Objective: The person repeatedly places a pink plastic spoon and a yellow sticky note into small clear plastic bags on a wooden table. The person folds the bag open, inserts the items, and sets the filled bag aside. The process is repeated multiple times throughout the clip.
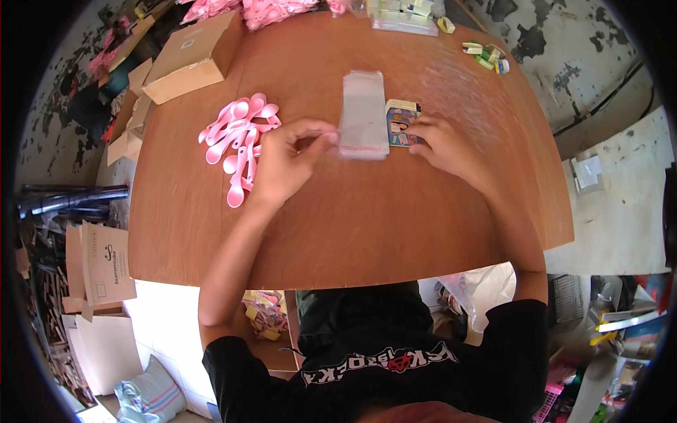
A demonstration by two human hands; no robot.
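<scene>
A stack of clear plastic bags lies upright in the middle of the wooden table. At its left edge, my left hand pinches with thumb and forefinger, apparently on a bag's edge. Directly right of the bags is a small stack of colourful printed cards. My right hand has its fingers bent over the right side of the cards, thumb near their lower corner, and covers part of them. Left of my left hand sits a loose pile of pink plastic spoons, partly hidden behind that hand.
A closed cardboard box stands at the table's far left. More pink items and a pile of packs lie along the far edge. Small green and white pieces are at the far right. Another person is at far left.
</scene>
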